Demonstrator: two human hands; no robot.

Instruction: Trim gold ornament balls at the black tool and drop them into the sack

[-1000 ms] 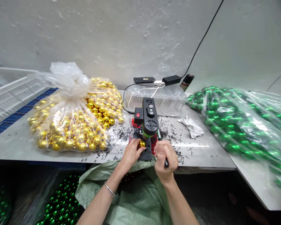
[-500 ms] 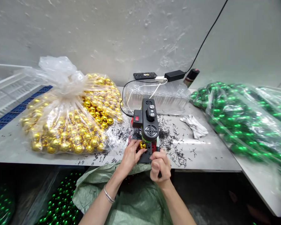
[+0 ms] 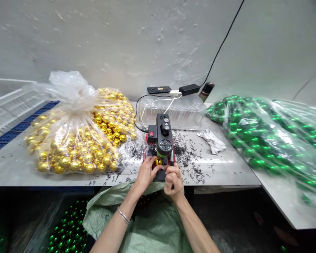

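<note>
A shiny gold ball sits under the head of a small black press machine. My left hand pinches the ball from the left side, thumb in front of it. My right hand is closed in a fist around the lever handle on the machine's right side. Part of the ball is hidden by the machine head and my fingers. A green woven sack hangs open below the table edge, under my forearms.
Clear bags of gold balls lie left; bags of green balls lie right. Black scraps litter the table around the machine. A white glove, a clear plastic tray, cables and a black power adapter are behind.
The view has shifted, so most things appear farther left. My right hand, still on the lever handle, is a little nearer the machine. My left hand stays at the gold ball.
</note>
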